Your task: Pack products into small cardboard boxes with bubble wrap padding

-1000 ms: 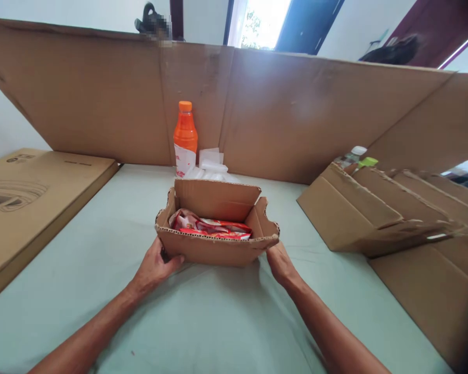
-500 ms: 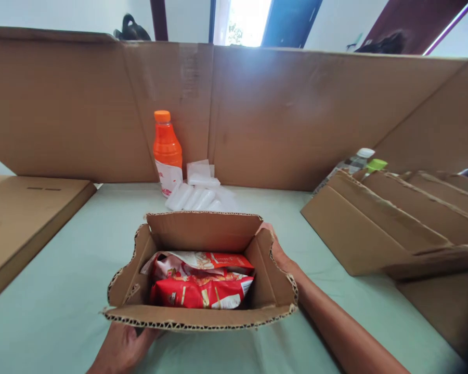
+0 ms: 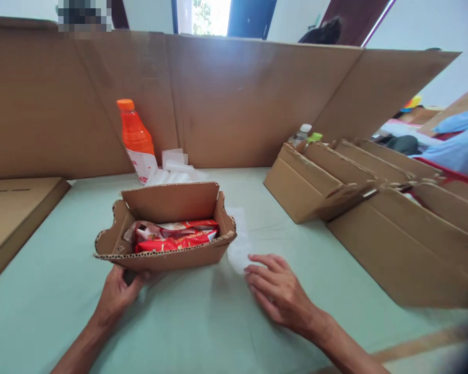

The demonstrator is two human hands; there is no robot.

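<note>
Fingers (image 3: pixel 262 283) half-spread, our right hand (image 3: pixel 278 291) sat at white film (image 3: pixel 237 236) (touching or not, we couldn't tell); just left, our left hand (image 3: pixel 119 293) gripped the box (image 3: pixel 185 261) by its near corner, top unclosed, red packets (image 3: pixel 175 242) already inside; plastic rolls (image 3: pixel 173 178) lay beyond.

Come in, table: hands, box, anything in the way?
Left hand holding open carton, red packets inside. Right hand open, by translucent sheet; contact unclear. Orange bottle beyond carton, not between hands.
</note>
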